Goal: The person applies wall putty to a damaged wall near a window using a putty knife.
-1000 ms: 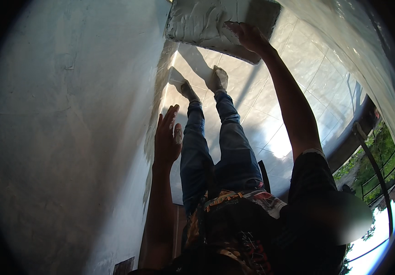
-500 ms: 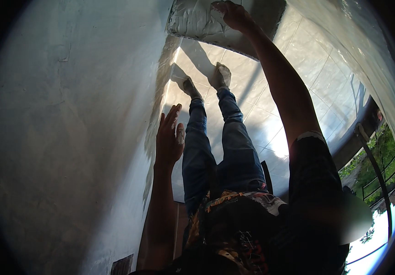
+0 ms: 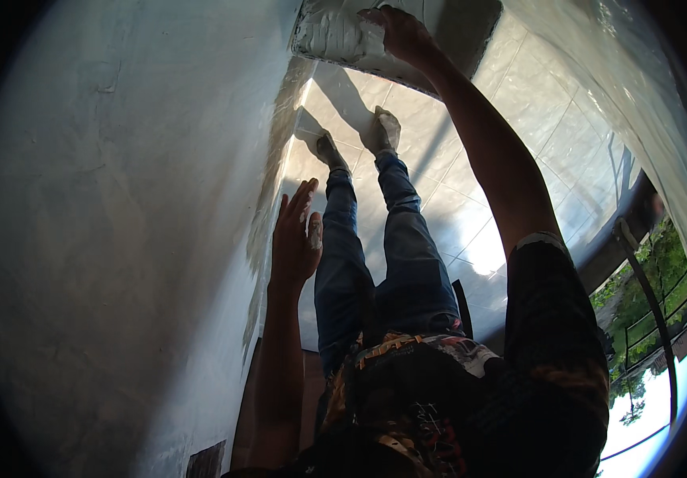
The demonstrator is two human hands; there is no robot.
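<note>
At the top, my right hand (image 3: 405, 36) reaches over a flat slab-like surface (image 3: 463, 32) whose left part is thickly smeared with wet white paste (image 3: 335, 33). Its fingers are curled together at the paste, one pointing left. Whatever they may hold is too dark and small to make out. My left hand (image 3: 297, 231) is raised beside the wall, palm turned inward, with its fingers stretched out and nothing in it. White smears mark its fingers and thumb.
A large grey-white plastered wall (image 3: 104, 207) fills the left. My feet stand on pale floor tiles (image 3: 431, 151) partly covered by shiny plastic sheeting. More sheeting (image 3: 622, 88) hangs at the right, near a dark curved pole (image 3: 650, 279) and greenery outside.
My right hand has shifted slightly left over the white paste. My left hand has hardly moved and stays stretched out.
</note>
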